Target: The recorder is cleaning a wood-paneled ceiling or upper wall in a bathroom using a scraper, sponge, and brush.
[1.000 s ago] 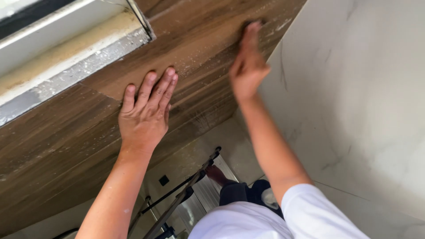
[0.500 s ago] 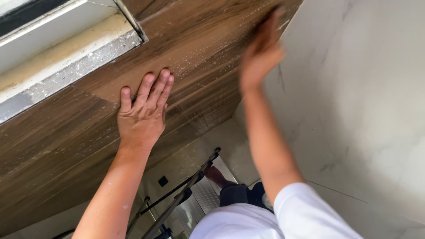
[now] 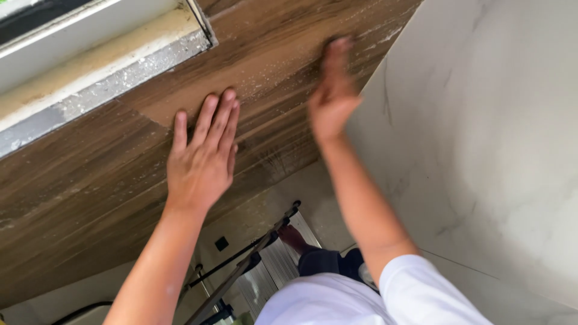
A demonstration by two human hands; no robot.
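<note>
A brown wood-grain tile surface (image 3: 108, 174) fills the left and middle of the view, speckled with pale dust near its far end. My left hand (image 3: 201, 159) lies flat on it with fingers spread, holding nothing. My right hand (image 3: 330, 96) is blurred with motion, palm toward the same surface close to where it meets the white marble-look wall (image 3: 481, 150). Whether the right palm touches the tile I cannot tell.
A pale window frame with a rough grey ledge (image 3: 102, 78) sits at the top left. Below me are a metal stepladder (image 3: 253, 265), my foot on its step (image 3: 292, 238) and my white shirt (image 3: 337, 301).
My right hand swept up toward the tile's far end and has come back down and left. The left hand stayed flat in place.
</note>
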